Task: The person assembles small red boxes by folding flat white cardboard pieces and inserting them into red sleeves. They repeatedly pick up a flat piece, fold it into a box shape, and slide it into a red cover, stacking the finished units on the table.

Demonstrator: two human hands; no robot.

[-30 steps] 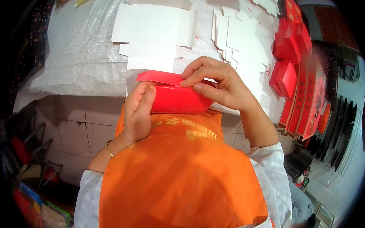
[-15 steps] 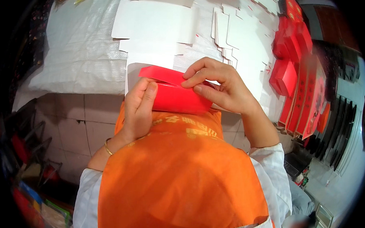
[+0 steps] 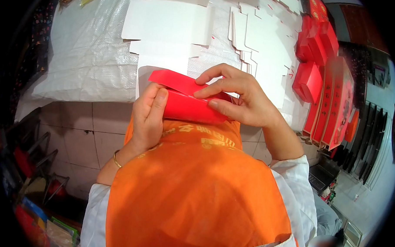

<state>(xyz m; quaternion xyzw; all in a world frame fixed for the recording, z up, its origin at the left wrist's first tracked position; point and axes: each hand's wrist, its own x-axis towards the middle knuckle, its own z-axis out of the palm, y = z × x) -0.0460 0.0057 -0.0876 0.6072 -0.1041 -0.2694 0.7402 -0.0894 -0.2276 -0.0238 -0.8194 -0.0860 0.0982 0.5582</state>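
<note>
A red cardboard box (image 3: 191,109), partly folded, rests against my orange apron at the near edge of the table. My left hand (image 3: 149,113) grips its left end, thumb in front and fingers curled behind the edge. Along its top, a long red flap (image 3: 175,81) stands slightly lifted, leaving a narrow gap over the front panel. My right hand (image 3: 246,97) is on the right part, fingertips on the flap and thumb against the front panel by the seam. The box's underside is hidden.
Flat white cardboard blanks (image 3: 166,22) lie just beyond the box, with a stack of cut blanks (image 3: 270,34) to their right. Red folded boxes (image 3: 310,79) and long printed red boxes (image 3: 337,100) crowd the right edge. White woven sheeting (image 3: 89,45) covers the table.
My right fingers have spread a little and slid slightly left along the flap. The flap sits somewhat lower over the front panel, while my left hand keeps its grip.
</note>
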